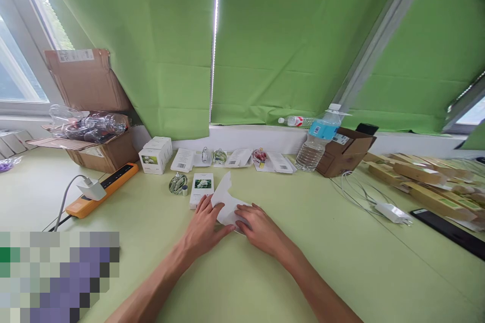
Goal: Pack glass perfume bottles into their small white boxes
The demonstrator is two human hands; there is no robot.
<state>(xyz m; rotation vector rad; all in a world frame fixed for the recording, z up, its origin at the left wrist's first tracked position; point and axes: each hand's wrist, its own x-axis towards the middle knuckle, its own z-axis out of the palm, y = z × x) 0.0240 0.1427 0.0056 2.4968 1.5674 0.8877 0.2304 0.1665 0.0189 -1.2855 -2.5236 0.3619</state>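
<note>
A creased white paper sheet (226, 208) is on the table in front of me, one narrow end sticking up. At its left side, my left hand (204, 228) holds the sheet's edge, thumb stretched along the bottom. My right hand (260, 228) grips the sheet's right side with bent fingers and the thumb against it. Just beyond my left fingertips lies a white box with a flower picture (202, 185); they touch or nearly touch it. Left of the box are a coiled cable (177, 183) and a small cylinder (185, 190).
White boxes (155, 156), several opened white packs (238, 158) and a large water bottle (316, 144) line the back. A cardboard box (100, 149) and an orange power strip (108, 189) stand left. On the right are a charger (392, 213), a phone (449, 232) and yellowish cartons (435, 197).
</note>
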